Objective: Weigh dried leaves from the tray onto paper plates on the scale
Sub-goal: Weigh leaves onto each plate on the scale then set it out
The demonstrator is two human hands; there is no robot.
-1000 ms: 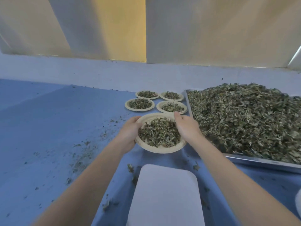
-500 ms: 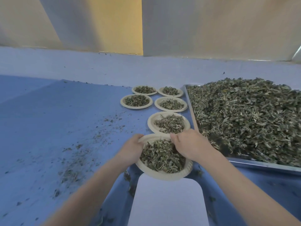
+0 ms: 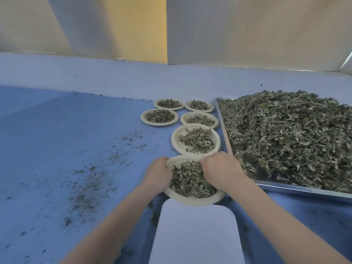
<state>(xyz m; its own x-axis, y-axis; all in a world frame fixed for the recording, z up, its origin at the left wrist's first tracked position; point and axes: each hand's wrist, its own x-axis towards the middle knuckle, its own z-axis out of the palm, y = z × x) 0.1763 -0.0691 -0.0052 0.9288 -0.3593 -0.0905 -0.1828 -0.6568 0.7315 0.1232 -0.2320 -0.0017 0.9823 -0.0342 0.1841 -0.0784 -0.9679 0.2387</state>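
Gripping near paper plate (image 3: pixel 192 200) of dried leaves (image 3: pixel 190 182): left hand (image 3: pixel 159 173) curling over left rim, right hand (image 3: pixel 222 171) clutching right rim, fingers in leaves.

Looked like a small drying or sorting room for herbs or tea, not a home kitchen. The big giveaway was the wide metal tray (image 3: pixel 297 189) heaped with dried leaves (image 3: pixel 289 138), way more than anyone kept at home. Next to it sat a row of paper plates (image 3: pixel 196 139), each with its own little portion, and a white scale (image 3: pixel 196 233) up front. Everything stood on a broad blue surface (image 3: pixel 66 141) dusted with leaf crumbs (image 3: pixel 85 195), with plain pale walls (image 3: pixel 247 29) behind it and a yellow strip (image 3: pixel 137 29) between them.
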